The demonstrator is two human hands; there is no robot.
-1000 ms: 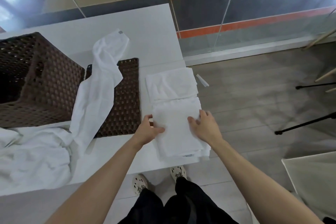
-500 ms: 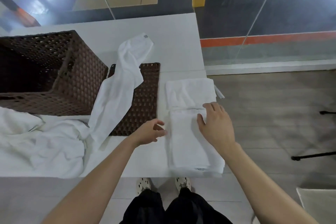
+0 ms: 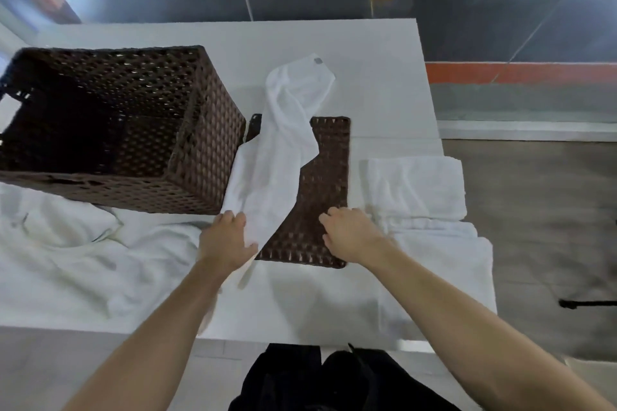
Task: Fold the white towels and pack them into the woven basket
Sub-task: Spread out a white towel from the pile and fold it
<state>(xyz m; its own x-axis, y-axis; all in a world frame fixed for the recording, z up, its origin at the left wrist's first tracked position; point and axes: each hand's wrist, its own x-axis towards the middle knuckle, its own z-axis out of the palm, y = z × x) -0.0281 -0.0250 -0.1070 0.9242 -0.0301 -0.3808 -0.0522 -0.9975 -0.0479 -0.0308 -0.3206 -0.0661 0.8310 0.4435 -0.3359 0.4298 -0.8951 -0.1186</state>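
An open brown woven basket (image 3: pixel 207 150) stands on the left of the white table. Its flat woven lid (image 3: pixel 320 207) lies beside it, and a long unfolded white towel (image 3: pixel 283 143) is draped across that lid. My left hand (image 3: pixel 227 240) sits on the towel's near end, with fingers curled over its edge and the thumb spread. Above the lid's near right corner is my right hand (image 3: pixel 350 233), loosely curled and holding nothing. Two folded white towels (image 3: pixel 414 187) (image 3: pixel 437 264) lie at the table's right edge.
Crumpled white towels (image 3: pixel 66 253) are heaped on the near left of the table (image 3: pixel 367 77). Past the table's right edge is grey floor with a black stand leg (image 3: pixel 587 303). A glass wall runs behind the table.
Both hands have left the folded towel on the right and moved left. My left hand now lies on the long towel, and my right hand is over the lid. The view has turned left.
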